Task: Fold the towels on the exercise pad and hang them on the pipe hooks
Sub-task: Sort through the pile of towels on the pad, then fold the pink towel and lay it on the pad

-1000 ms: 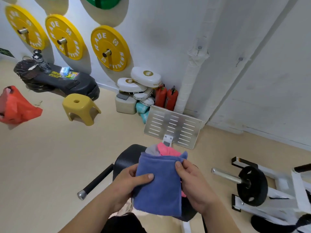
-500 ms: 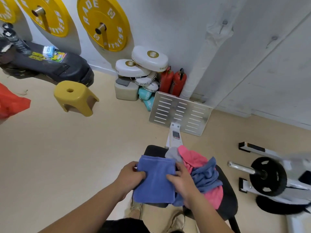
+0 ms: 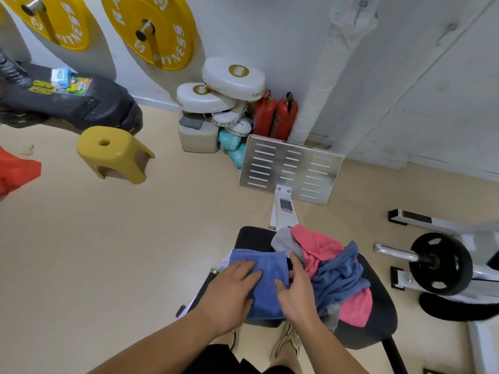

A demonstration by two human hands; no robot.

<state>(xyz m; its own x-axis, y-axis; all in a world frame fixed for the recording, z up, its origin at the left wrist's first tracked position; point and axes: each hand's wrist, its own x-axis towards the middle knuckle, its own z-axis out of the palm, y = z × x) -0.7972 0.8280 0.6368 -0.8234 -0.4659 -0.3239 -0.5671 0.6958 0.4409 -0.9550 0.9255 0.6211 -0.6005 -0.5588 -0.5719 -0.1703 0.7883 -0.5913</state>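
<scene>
Left hand (image 3: 232,290), fingers straight, presses the blue towel (image 3: 260,263) onto the pad (image 3: 251,236) to set the fold; right hand (image 3: 297,295) steadies its right edge, grip unclear

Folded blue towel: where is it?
Folded towel: head view, lower centre, on the exercise pad under left hand and right hand, left of the towel heap.
</scene>
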